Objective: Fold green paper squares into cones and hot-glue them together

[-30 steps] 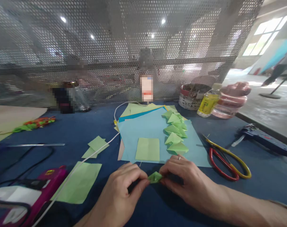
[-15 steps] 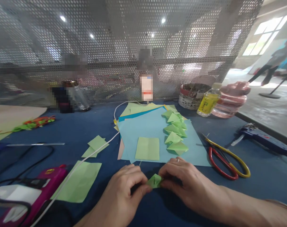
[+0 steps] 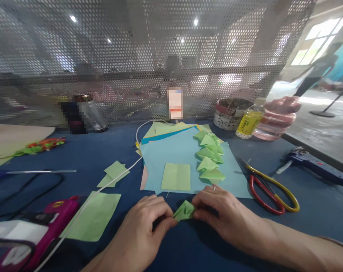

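Note:
A small folded green paper piece (image 3: 184, 210) is pinched between both hands just above the blue table (image 3: 97, 151). My left hand (image 3: 144, 230) grips its left end with closed fingers. My right hand (image 3: 222, 211), with a ring on one finger, grips its right end. Just beyond them lies a light blue sheet (image 3: 177, 155) carrying a flat green rectangle (image 3: 176, 176) and a row of several folded green pieces (image 3: 209, 158).
Red and yellow scissors (image 3: 269, 189) lie right of the sheet, a blue glue gun (image 3: 315, 164) further right. Green paper scraps (image 3: 93, 215), a white cable (image 3: 103, 187) and a pink device (image 3: 38, 230) lie at left. A perforated metal screen (image 3: 148, 56) stands behind, with a bottle (image 3: 249, 121) and containers.
The green piece has been turned and tilted between my fingers, showing more of its folded face. Both hands stay in about the same place.

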{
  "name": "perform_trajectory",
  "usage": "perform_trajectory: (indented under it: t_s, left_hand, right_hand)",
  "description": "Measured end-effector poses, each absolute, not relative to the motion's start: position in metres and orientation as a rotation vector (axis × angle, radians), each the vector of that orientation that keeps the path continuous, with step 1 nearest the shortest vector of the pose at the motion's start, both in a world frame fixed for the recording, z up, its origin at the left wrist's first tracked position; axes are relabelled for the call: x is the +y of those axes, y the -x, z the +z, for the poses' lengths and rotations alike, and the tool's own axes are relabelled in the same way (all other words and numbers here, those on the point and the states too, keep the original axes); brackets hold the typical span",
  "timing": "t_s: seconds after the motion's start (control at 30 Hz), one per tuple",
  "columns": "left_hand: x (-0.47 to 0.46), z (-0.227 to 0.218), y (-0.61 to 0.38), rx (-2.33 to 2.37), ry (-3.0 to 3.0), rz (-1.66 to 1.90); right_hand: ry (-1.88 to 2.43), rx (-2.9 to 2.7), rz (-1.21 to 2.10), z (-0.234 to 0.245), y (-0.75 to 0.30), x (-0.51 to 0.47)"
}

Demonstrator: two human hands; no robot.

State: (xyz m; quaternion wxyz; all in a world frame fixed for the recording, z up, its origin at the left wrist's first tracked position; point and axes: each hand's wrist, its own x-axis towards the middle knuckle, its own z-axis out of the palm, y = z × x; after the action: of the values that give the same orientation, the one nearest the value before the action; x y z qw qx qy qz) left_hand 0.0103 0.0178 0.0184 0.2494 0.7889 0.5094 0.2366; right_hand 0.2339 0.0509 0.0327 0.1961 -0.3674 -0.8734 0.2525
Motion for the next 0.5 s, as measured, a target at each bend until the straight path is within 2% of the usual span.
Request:
perform_trajectory:
  t_s: [0.5]
  left_hand:
    - [0.0168,0.0261,-0.0086,1.422,-2.123,0.65]
  right_hand:
    - [1.016,-2.433,0.742,0.0356,-0.234,0.0512]
